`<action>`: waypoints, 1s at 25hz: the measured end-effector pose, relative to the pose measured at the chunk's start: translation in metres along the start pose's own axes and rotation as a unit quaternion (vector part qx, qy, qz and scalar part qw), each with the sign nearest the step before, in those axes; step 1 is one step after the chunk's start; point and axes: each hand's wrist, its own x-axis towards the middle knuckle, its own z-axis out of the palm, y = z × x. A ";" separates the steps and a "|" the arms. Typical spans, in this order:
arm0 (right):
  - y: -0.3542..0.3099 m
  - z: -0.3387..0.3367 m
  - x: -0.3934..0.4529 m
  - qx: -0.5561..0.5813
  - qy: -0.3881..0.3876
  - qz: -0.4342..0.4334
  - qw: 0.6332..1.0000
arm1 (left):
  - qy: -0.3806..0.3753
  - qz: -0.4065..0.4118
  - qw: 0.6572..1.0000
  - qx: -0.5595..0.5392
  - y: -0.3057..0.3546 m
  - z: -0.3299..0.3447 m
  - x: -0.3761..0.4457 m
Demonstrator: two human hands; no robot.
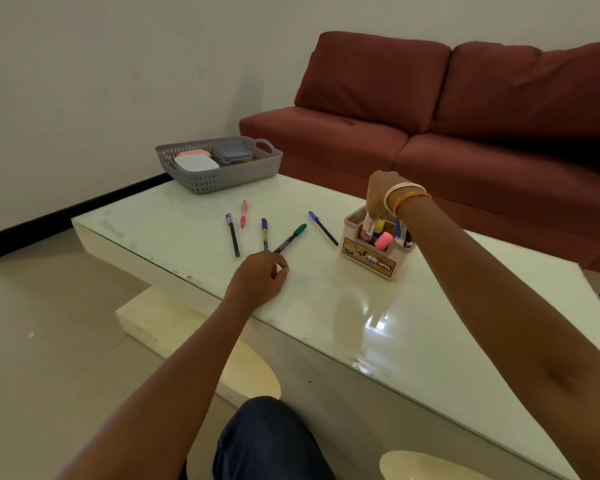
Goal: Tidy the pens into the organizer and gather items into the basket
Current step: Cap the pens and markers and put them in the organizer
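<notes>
The left hand (257, 277) is closed in a pinch on the rear end of the green-capped pen (290, 238). This pen has a dark, slim barrel and a green cap; it points up and away from the fingertips toward the far right, cap end farthest from the hand. The right hand (383, 195), bangles at its wrist, grips the top of a white marker (368, 228) with downturned fingers; the marker stands inside the beige organizer (371, 258), directly below the fingers.

The organizer also holds a pink highlighter and other pens. Four pens lie loose on the glass table (326, 306): a blue-capped black pen (232, 234), a pink pen (244, 213), a short blue pen (264, 233) just beside the left fingertips, and a blue-capped pen (323, 227) near the organizer. The grey basket (222, 176) sits at the far corner, well apart, holding lidded containers.
</notes>
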 end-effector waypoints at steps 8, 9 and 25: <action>-0.002 0.017 -0.005 -0.022 0.023 0.009 0.999 | 0.033 -0.054 0.997 -0.038 -0.006 -0.003 0.001; -0.007 0.016 -0.006 -0.001 0.055 0.005 0.998 | 0.041 -0.063 0.996 -0.045 -0.007 -0.002 0.002; -0.113 0.114 0.024 0.315 -0.053 0.052 0.946 | 0.115 -0.136 0.979 -0.100 -0.020 0.001 0.008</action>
